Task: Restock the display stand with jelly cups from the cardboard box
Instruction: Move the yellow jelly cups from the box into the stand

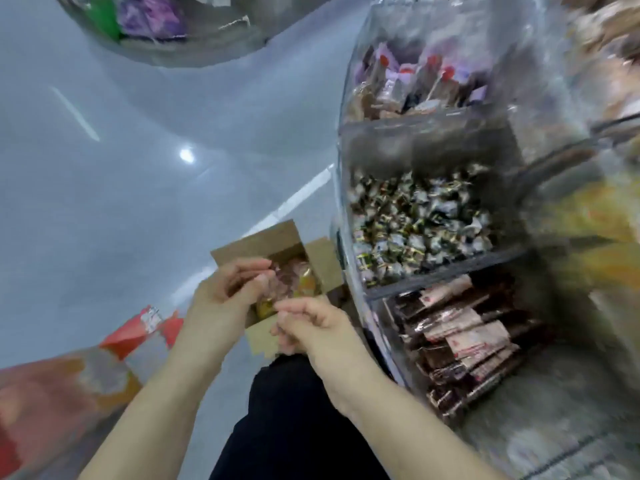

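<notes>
Left hand (225, 289) above jelly cups (294, 282) in cardboard box (266, 240)

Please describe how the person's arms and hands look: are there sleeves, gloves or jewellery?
Both forearms are bare up to the frame's lower edge; no sleeves show. The left hand and the right hand wear no gloves. No rings, watch or bracelet are visible, though the picture is somewhat blurred.

This is a shop selling sweets and snacks: a clear acrylic display stand (349, 188) holds tiers of wrapped candies (419, 223) and brown packaged bars (464, 337) (labels too blurred to read), above a glossy grey floor (138, 168).
</notes>
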Demonstrator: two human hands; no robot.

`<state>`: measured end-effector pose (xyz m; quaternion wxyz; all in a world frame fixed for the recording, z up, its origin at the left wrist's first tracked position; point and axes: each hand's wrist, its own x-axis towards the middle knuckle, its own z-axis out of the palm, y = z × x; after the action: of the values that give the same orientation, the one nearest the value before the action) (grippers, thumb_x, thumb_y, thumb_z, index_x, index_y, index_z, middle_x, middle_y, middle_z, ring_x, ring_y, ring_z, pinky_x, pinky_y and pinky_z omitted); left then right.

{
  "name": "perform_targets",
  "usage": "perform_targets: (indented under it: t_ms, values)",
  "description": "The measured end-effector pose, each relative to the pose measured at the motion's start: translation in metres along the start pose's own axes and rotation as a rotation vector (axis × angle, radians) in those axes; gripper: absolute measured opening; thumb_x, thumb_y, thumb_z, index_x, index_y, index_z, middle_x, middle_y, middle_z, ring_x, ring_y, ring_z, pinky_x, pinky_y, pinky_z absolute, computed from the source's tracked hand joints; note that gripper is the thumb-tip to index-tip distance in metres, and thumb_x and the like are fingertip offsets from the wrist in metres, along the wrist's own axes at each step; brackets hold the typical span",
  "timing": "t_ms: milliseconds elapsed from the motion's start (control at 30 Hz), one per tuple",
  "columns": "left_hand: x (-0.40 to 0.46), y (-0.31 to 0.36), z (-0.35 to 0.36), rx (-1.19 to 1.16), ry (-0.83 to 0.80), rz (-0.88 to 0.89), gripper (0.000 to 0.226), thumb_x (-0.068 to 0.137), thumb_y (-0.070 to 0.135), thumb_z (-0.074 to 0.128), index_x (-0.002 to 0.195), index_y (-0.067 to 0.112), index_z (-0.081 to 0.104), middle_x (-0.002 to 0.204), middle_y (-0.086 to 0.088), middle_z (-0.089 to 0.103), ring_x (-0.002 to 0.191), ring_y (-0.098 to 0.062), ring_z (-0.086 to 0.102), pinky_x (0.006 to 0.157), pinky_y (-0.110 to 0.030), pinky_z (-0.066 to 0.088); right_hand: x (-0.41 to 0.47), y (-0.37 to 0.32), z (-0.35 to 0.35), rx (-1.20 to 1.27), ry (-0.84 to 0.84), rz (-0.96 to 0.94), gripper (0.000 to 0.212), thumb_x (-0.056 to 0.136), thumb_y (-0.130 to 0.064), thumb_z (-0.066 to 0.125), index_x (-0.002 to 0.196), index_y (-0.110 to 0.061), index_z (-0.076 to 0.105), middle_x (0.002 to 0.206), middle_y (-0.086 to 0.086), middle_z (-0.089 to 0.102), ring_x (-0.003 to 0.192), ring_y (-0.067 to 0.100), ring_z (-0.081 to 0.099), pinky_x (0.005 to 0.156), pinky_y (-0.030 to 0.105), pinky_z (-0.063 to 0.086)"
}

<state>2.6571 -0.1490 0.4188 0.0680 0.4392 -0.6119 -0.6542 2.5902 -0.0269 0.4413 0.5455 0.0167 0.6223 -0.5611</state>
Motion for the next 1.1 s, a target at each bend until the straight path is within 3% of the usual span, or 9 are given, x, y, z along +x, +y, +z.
perform_targets:
  t_ms: [133, 300, 433, 600, 667, 733, 833, 933, 1100]
  values:
    - [0.039, -0.113, -0.033, 0.059, 0.07, -0.304, 0.014, 0.09, 0.015, 0.061, 0.096, 0.025, 0.067, 0.1, 0.002, 0.069, 0.09, -0.01, 0.063, 0.074, -0.021, 0.047, 0.078, 0.099, 0.002, 0.018, 0.133, 0.357, 0.016, 0.092, -0.002, 0.051, 0.084, -0.012, 0.062, 0.069, 0.007, 0.057, 0.056, 0.014, 0.05, 0.052, 0.02, 0.041]
    - [0.099, -0.239, -0.041, 0.1, 0.103, -0.528, 0.013, 0.089, 0.014, 0.058, 0.099, 0.017, 0.066, 0.086, -0.003, 0.064, 0.085, -0.02, 0.061, 0.078, -0.029, 0.049, 0.198, 0.179, -0.021, -0.121, 0.356, 0.388, 0.012, 0.093, -0.009, 0.054, 0.082, -0.009, 0.059, 0.066, 0.007, 0.056, 0.055, 0.012, 0.051, 0.042, 0.014, 0.042]
    - [0.163, -0.321, -0.025, 0.137, 0.029, -0.545, 0.025, 0.088, 0.01, 0.057, 0.112, 0.01, 0.061, 0.077, 0.002, 0.057, 0.065, -0.011, 0.051, 0.046, -0.009, 0.036, 0.305, 0.232, -0.047, -0.346, 0.372, 0.357, 0.013, 0.093, -0.006, 0.051, 0.102, -0.003, 0.059, 0.07, 0.007, 0.055, 0.059, 0.011, 0.05, 0.044, 0.011, 0.041]
    - [0.24, -0.396, 0.003, -0.074, 0.116, -0.661, 0.016, 0.084, 0.016, 0.065, 0.098, 0.016, 0.057, 0.081, -0.002, 0.06, 0.07, -0.019, 0.056, 0.056, -0.019, 0.045, 0.416, 0.282, -0.086, -1.251, 0.19, 0.187, 0.032, 0.088, -0.021, 0.06, 0.118, -0.01, 0.057, 0.112, 0.011, 0.058, 0.102, 0.028, 0.055, 0.09, 0.031, 0.042]
    - [0.262, -0.424, 0.011, -0.076, 0.182, -0.712, 0.043, 0.083, 0.021, 0.066, 0.121, 0.011, 0.046, 0.11, -0.009, 0.058, 0.097, -0.025, 0.058, 0.082, -0.032, 0.052, 0.449, 0.291, -0.092, -1.585, 0.057, 0.075, 0.044, 0.087, -0.022, 0.059, 0.127, -0.01, 0.048, 0.132, 0.019, 0.044, 0.117, 0.035, 0.043, 0.099, 0.036, 0.036]
    - [0.28, -0.45, 0.02, -0.011, 0.246, -0.688, 0.085, 0.082, 0.024, 0.07, 0.146, 0.009, 0.016, 0.146, -0.013, 0.033, 0.133, -0.029, 0.036, 0.11, -0.04, 0.032, 0.477, 0.295, -0.096, -1.729, 0.015, -0.001, 0.05, 0.087, -0.023, 0.058, 0.131, -0.006, 0.04, 0.137, 0.024, 0.034, 0.122, 0.037, 0.035, 0.103, 0.037, 0.03]
    - [0.302, -0.466, 0.033, 0.035, 0.368, -0.61, 0.101, 0.082, 0.02, 0.069, 0.148, 0.006, -0.006, 0.156, -0.014, 0.003, 0.144, -0.025, 0.012, 0.117, -0.029, 0.011, 0.504, 0.299, -0.1, -1.857, -0.011, 0.025, 0.065, 0.088, -0.033, 0.057, 0.137, -0.002, 0.029, 0.139, 0.025, 0.031, 0.129, 0.038, 0.028, 0.106, 0.037, 0.024]
    - [0.314, -0.478, 0.043, 0.163, 0.471, -0.591, 0.088, 0.082, 0.02, 0.066, 0.149, 0.009, 0.01, 0.151, -0.015, 0.013, 0.138, -0.03, 0.022, 0.111, -0.031, 0.021, 0.512, 0.305, -0.103, -2.02, -0.031, -0.006, 0.063, 0.089, -0.033, 0.054, 0.137, -0.004, 0.026, 0.137, 0.024, 0.032, 0.126, 0.037, 0.029, 0.103, 0.038, 0.027]
    - [0.324, -0.484, 0.047, 0.43, 0.32, -0.428, 0.069, 0.077, 0.03, 0.071, 0.136, 0.012, 0.038, 0.14, -0.016, 0.031, 0.13, -0.034, 0.029, 0.108, -0.038, 0.027, 0.509, 0.312, -0.104, -2.113, -0.043, -0.069, 0.081, 0.073, -0.02, 0.073, 0.137, -0.014, 0.024, 0.139, 0.019, 0.028, 0.122, 0.033, 0.036, 0.101, 0.037, 0.029]
